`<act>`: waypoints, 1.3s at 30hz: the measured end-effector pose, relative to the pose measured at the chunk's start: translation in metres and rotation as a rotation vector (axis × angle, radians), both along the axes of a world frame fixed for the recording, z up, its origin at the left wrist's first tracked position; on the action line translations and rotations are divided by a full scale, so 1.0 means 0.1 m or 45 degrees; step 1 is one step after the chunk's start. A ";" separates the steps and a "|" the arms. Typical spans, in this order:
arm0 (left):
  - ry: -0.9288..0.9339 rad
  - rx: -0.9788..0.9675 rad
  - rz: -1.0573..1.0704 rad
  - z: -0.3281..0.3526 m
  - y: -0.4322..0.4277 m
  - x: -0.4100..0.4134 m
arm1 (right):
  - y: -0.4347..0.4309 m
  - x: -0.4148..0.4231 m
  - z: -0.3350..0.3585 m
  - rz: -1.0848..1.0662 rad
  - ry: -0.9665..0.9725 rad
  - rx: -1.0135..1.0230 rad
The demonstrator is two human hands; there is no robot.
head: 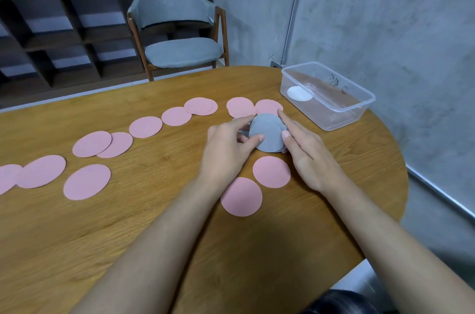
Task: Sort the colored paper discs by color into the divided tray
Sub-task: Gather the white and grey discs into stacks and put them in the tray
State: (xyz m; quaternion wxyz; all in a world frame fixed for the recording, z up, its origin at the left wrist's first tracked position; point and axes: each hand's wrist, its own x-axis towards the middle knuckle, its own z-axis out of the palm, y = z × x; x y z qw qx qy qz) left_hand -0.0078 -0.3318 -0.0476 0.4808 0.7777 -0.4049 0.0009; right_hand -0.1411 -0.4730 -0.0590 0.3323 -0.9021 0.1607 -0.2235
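Head view: left hand (226,145) and right hand (309,157) pinch a stack of grey discs (267,134) between their fingers; next, likely, lifting it into the tray (370,99) beyond the right fingers.

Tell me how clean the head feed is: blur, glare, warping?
Head view: wide-angle warping tilts the wall pipe and chair; left hand, right hand and grey discs look slightly soft; faint glare on the clear tray, white disc inside readable.
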 end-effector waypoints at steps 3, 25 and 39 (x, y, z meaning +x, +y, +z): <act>-0.018 -0.018 0.015 -0.01 0.00 0.00 | 0.03 0.01 0.03 -0.008 0.035 0.040; -0.294 0.470 0.041 -0.13 0.03 0.23 | -0.10 0.05 -0.02 -0.287 -0.119 0.040; -0.449 0.273 0.080 -0.07 0.11 0.23 | -0.13 0.06 -0.02 -0.302 -0.084 0.025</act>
